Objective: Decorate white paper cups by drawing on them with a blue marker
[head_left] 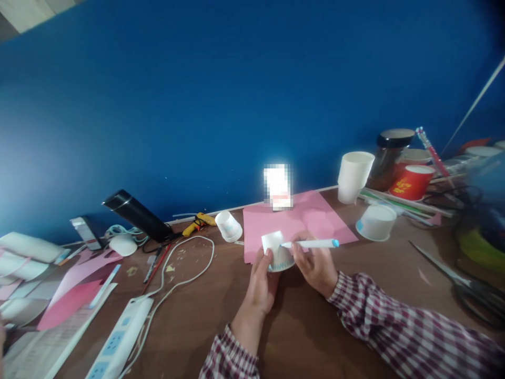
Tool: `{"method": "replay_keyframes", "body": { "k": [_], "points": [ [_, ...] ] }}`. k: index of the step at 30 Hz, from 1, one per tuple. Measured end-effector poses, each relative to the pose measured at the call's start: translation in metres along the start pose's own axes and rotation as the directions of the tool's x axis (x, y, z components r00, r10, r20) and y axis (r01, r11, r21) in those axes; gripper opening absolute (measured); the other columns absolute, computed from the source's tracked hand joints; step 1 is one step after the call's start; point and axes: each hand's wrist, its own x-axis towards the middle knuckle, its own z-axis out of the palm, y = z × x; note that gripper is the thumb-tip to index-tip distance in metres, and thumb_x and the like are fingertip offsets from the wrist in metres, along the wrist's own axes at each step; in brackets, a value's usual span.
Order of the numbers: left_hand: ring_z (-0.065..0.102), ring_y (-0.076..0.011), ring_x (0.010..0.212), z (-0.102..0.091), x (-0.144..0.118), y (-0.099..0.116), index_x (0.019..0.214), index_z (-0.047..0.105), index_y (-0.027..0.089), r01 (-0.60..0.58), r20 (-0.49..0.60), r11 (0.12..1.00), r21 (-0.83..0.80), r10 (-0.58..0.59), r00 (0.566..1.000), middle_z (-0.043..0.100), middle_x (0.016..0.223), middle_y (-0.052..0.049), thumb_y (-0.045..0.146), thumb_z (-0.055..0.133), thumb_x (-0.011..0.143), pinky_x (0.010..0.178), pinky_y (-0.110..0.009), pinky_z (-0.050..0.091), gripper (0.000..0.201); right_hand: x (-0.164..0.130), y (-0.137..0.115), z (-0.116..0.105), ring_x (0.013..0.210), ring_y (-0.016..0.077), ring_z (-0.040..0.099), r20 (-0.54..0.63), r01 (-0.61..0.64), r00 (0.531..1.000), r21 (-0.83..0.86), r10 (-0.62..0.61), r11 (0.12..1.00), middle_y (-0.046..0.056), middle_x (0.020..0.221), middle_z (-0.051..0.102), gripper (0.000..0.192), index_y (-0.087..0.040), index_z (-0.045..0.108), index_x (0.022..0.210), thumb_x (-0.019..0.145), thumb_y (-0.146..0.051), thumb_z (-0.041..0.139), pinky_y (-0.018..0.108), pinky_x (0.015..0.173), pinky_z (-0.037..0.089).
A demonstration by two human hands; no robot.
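My left hand (261, 284) holds a small white paper cup (276, 252) upside down on the brown table, a blue zigzag line around its rim. A white marker with a blue cap end (313, 243) is gripped in my right hand (315, 266), its tip touching the cup's side. Both sleeves are red and white plaid. A pink paper sheet (292, 223) lies just behind the cup.
Another white cup (228, 226) lies tipped at the left of the pink sheet, beside a yellow glue gun (198, 222). A stack of cups (353, 176), a white bowl (376, 221), red cup (412, 182) and jar (391, 158) stand right. Scissors (457, 281) lie far right; power strip (120, 339) front left.
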Motion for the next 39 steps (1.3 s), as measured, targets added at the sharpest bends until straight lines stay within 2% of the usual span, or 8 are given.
{"method": "replay_keyframes", "body": {
  "k": [16, 25, 32, 39],
  "points": [
    [0.06, -0.0232, 0.102, -0.0034, 0.0003, -0.0012, 0.116, 0.061, 0.015, 0.013, 0.003, 1.0, -0.015, -0.013, 1.0, 0.067, 0.111, -0.01, 0.03, 0.058, 0.084, 0.095, -0.037, 0.043, 0.035, 0.001, 0.0035, -0.0001, 0.067, 0.015, 0.056, -0.026, 0.003, 1.0, -0.011, -0.004, 1.0, 0.002, 0.075, 0.056, 0.008, -0.019, 0.05, 0.085, 0.091, -0.02, 0.044, 0.027, 0.063, 0.047],
    [0.062, -0.0209, 0.096, -0.003, -0.0007, -0.0008, 0.11, 0.063, 0.016, 0.013, -0.013, 1.0, 0.001, -0.013, 1.0, 0.068, 0.105, -0.008, 0.032, 0.06, 0.082, 0.094, -0.035, 0.045, 0.032, 0.0004, 0.0057, 0.0012, 0.067, 0.0156, 0.056, -0.02, -0.018, 1.0, -0.002, 0.018, 1.0, 0.003, 0.077, 0.058, 0.009, -0.019, 0.051, 0.087, 0.091, -0.022, 0.044, 0.027, 0.06, 0.048],
    [0.062, -0.0235, 0.099, -0.0021, -0.0003, -0.0005, 0.108, 0.063, 0.016, 0.009, -0.032, 0.998, 0.065, -0.007, 0.999, 0.068, 0.108, -0.009, 0.038, 0.061, 0.08, 0.096, -0.037, 0.044, 0.036, -0.0003, 0.0056, 0.0013, 0.063, 0.0145, 0.056, -0.016, -0.035, 0.999, 0.0, 0.035, 0.999, 0.004, 0.077, 0.057, 0.01, -0.019, 0.052, 0.088, 0.091, -0.024, 0.044, 0.025, 0.054, 0.048],
    [0.061, -0.0249, 0.104, -0.0007, -0.0015, 0.0002, 0.107, 0.064, 0.014, 0.016, -0.025, 1.0, 0.012, -0.016, 1.0, 0.067, 0.109, -0.01, 0.034, 0.062, 0.081, 0.096, -0.038, 0.043, 0.033, 0.0011, 0.0043, 0.0001, 0.063, 0.0147, 0.056, -0.039, -0.028, 0.999, -0.013, 0.027, 1.0, 0.003, 0.076, 0.058, 0.009, -0.019, 0.052, 0.087, 0.091, -0.023, 0.044, 0.024, 0.052, 0.045]
  ]
}}
